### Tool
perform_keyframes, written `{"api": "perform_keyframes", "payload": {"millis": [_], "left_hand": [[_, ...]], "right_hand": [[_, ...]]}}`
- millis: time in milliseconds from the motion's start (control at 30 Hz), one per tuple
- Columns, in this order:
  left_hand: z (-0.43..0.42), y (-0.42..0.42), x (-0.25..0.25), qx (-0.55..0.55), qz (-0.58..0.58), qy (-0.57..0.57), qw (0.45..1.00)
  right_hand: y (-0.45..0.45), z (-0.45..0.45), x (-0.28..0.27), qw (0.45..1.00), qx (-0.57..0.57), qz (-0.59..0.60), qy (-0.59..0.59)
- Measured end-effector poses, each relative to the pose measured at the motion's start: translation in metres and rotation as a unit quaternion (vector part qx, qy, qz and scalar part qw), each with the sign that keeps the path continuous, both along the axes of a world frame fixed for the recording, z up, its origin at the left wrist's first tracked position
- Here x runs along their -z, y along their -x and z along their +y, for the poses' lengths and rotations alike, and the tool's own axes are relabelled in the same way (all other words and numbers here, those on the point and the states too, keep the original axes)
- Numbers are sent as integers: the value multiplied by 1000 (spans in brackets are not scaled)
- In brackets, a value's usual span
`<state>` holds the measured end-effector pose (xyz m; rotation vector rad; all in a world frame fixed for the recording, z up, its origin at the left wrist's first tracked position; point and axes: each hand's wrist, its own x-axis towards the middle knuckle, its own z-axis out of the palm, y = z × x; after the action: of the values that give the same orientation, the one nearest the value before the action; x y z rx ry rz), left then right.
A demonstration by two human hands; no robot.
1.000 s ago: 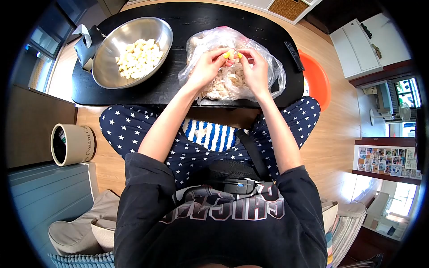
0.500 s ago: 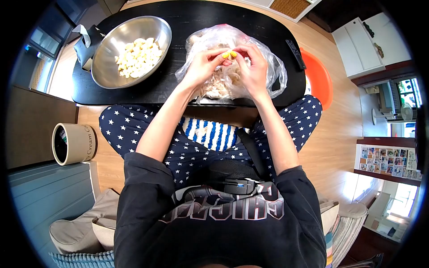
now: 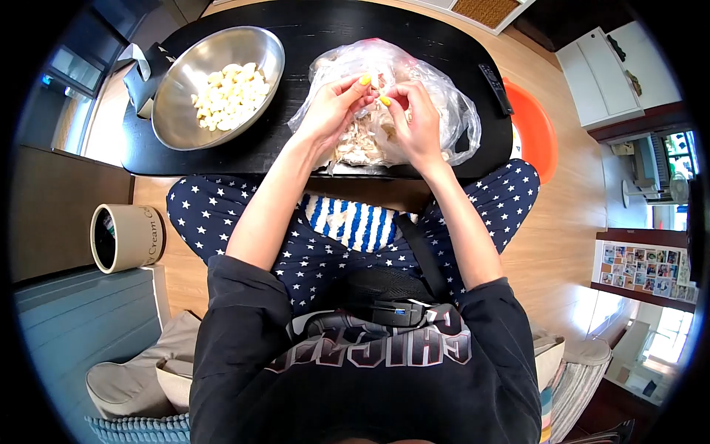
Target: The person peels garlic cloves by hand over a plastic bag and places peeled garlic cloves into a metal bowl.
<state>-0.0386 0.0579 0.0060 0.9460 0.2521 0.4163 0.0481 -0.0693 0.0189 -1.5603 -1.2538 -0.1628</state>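
Note:
My left hand (image 3: 336,109) and my right hand (image 3: 416,126) hover over a clear plastic bag (image 3: 460,118), slightly apart, with yellow nails showing on both thumbs. The left fingers are closed in a pinch around what looks like a garlic clove, mostly hidden by them. On the right, thumb and fingertips press together; whatever is between them is too small to make out. Papery garlic skins (image 3: 361,148) are heaped in the bag below my hands. To the left, a wide steel bowl (image 3: 174,111) holds many pale peeled garlic cloves (image 3: 231,92).
The black table (image 3: 318,18) also carries a remote control (image 3: 495,89) at its right edge and a tissue box (image 3: 140,85) beside the bowl. An orange tub (image 3: 538,137) stands on the floor to the right, a cream bin (image 3: 137,235) to the left.
My thumbs, which met at one pale piece, have separated. The left thumb has moved up and left; the right thumb has dropped slightly. The camera view has shifted a little.

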Motion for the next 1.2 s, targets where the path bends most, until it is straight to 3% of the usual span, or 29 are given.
{"api": "perform_keyframes", "payload": {"millis": [200,267,433,500,967,1033,1200], "left_hand": [[-1,1,-6,15,34,5,999],[-1,0,-3,22,44,-31,998],[-3,0,-3,26,54,-56,997],[-3,0,-3,19,68,-68,995],[-2,2,0,52,40,-73,995],[-2,5,-4,50,44,-71,995],[4,6,-2,61,39,-71,995]], "right_hand": [[-7,-5,16,998,44,51,-15],[-13,-7,18,993,64,66,75],[-19,-5,21,987,80,-33,134],[-12,-2,7,993,50,80,74],[-14,8,1,996,-12,89,-1],[-14,11,5,973,-80,211,-51],[-19,11,13,965,-106,235,-40]]}}
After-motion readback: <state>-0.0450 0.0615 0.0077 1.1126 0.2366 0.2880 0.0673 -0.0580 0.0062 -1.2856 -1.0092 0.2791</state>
